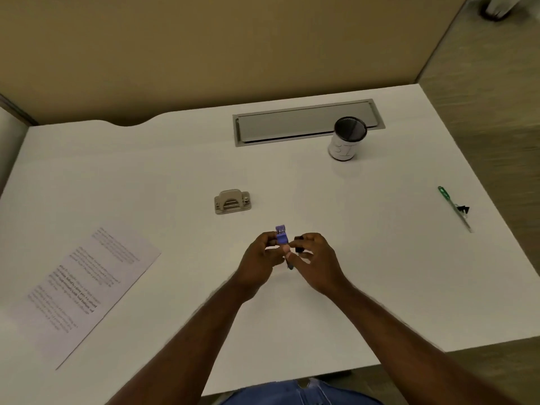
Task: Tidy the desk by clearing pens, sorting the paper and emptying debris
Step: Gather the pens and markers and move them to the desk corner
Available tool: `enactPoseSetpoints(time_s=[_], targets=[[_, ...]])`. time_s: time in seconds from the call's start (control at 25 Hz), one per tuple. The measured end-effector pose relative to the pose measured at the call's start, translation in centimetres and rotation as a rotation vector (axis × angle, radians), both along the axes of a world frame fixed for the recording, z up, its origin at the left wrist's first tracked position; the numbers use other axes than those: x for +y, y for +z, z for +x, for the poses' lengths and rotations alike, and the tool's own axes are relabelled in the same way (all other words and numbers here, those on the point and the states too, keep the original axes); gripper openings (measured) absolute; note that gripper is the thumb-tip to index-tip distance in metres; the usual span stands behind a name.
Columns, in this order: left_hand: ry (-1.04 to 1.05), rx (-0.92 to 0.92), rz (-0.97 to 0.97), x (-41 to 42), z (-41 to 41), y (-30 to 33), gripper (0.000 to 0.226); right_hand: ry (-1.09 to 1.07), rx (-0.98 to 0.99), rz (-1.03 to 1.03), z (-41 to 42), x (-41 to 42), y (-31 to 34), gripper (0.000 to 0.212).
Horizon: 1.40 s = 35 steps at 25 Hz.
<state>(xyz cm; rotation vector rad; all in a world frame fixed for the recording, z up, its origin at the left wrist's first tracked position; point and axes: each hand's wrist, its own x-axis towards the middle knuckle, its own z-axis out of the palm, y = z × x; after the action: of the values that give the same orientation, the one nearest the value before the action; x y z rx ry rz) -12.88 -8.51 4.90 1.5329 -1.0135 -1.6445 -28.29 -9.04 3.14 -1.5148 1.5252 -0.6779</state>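
Going left to right: the paper (87,290) lies flat at the bench's (175,159) left, a punch (232,201) mid-bench. Left hand (260,260) pinches a blue clip (281,236), right hand (314,263) curls its fingers round something small and black (298,247), can't tell what. I'd keep both grips firm, then drop the green pen (454,207) into the cup (347,138).
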Motion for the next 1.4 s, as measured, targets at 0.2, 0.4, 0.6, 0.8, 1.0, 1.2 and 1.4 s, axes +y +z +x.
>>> enactPoseSetpoints(time_s=[0.2,0.4,0.6,0.8,1.0,1.2,1.4], targets=[[-0.048,0.052,0.056,-2.6,-10.9,0.0,0.023,-0.005,0.017,0.033,-11.3,-2.2,-0.4,0.026],[-0.189,0.016,0.046,-5.4,-21.2,-0.7,0.021,-0.112,0.060,0.040,-21.4,-3.8,-1.1,0.021],[-0.284,-0.164,-0.091,-7.9,-27.7,-2.1,0.033,-0.287,0.106,-0.012,-28.4,-5.4,-1.5,0.029],[-0.534,-0.847,-0.298,-9.2,-28.4,-5.2,0.076,-0.506,0.217,-0.127,-34.4,-7.4,-2.9,0.023],[-0.676,-0.997,-0.144,-8.7,-27.1,-6.8,0.097,-0.590,0.386,-0.161,-39.0,-9.6,-3.6,0.023],[-0.713,-0.973,-0.120,-8.4,-26.1,-7.5,0.104,-0.599,0.476,-0.144,-40.7,-13.6,-3.6,0.024],[-0.719,-0.948,-0.112,-8.5,-26.0,-7.2,0.104,-0.517,0.613,-0.052,-40.3,-17.7,-4.9,0.027]])
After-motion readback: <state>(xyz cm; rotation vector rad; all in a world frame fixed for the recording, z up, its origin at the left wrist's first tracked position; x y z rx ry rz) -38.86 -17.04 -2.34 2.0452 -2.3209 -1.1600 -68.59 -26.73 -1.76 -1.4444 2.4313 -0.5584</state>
